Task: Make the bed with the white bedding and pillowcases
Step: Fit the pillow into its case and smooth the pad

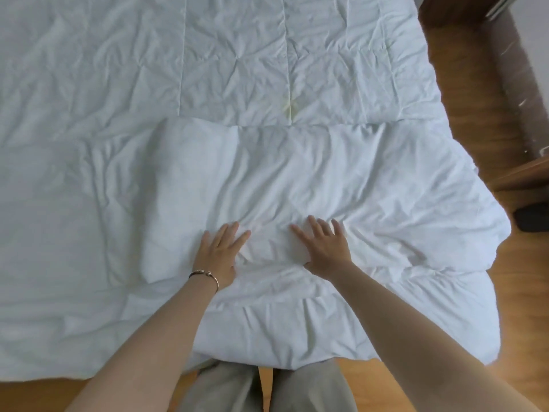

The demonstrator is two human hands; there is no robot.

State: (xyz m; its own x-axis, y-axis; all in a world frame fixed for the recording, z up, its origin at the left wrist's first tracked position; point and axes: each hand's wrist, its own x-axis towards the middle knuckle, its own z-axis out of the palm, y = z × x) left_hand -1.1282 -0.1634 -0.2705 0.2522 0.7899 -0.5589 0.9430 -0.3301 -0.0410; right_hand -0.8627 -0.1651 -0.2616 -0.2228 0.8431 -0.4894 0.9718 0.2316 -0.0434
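Note:
A white quilted duvet covers the bed and is creased all over. Its near right part is folded back on itself into a thick white layer that hangs over the bed's near edge. My left hand, with a bracelet at the wrist, lies flat on this folded layer with fingers spread. My right hand presses flat on it a little to the right, fingers spread too. Neither hand grips the fabric. No pillow or pillowcase is plainly visible.
Wooden floor runs along the bed's right side and under my legs at the near edge. A wooden furniture edge and a dark object sit at the right.

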